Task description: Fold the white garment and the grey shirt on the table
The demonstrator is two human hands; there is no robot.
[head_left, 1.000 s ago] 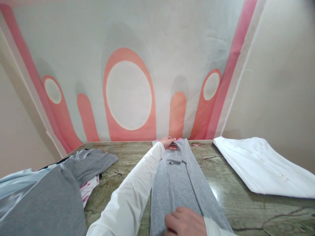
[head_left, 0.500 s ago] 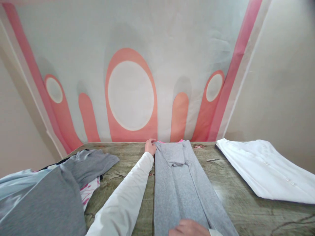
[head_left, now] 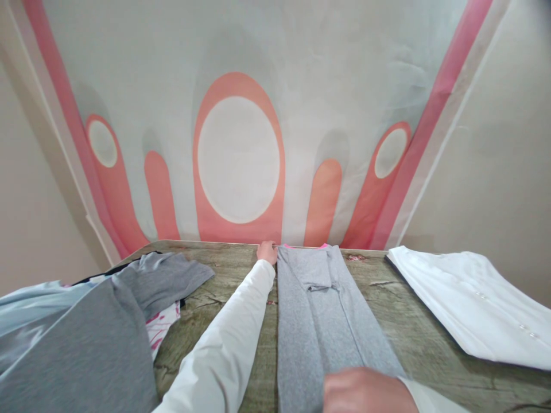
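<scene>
A light grey long-sleeved top (head_left: 310, 321) lies lengthwise on the table, with a sleeve folded across its upper part and a bit of pink trim (head_left: 322, 246) at the neck. At the far edge, my left hand (head_left: 267, 252) is curled at the top's left shoulder corner, its fingertips closed on the cloth. My right hand (head_left: 365, 391), blurred, is over the lower part of the top at the bottom of the view. Its fingers are hidden, so I cannot see whether it grips the cloth.
To the left is a heap of clothes: a darker grey shirt (head_left: 107, 332), a pale blue piece (head_left: 38, 301) and a white and pink patterned cloth (head_left: 163, 328). A folded white garment (head_left: 469, 298) with buttons lies right on the wood-patterned table (head_left: 232, 275). A painted wall (head_left: 361, 74) stands behind.
My right hand has moved right and slightly up over the grey top. My left hand stays at the shoulder corner, its fingers more curled. The whole view has shifted slightly.
</scene>
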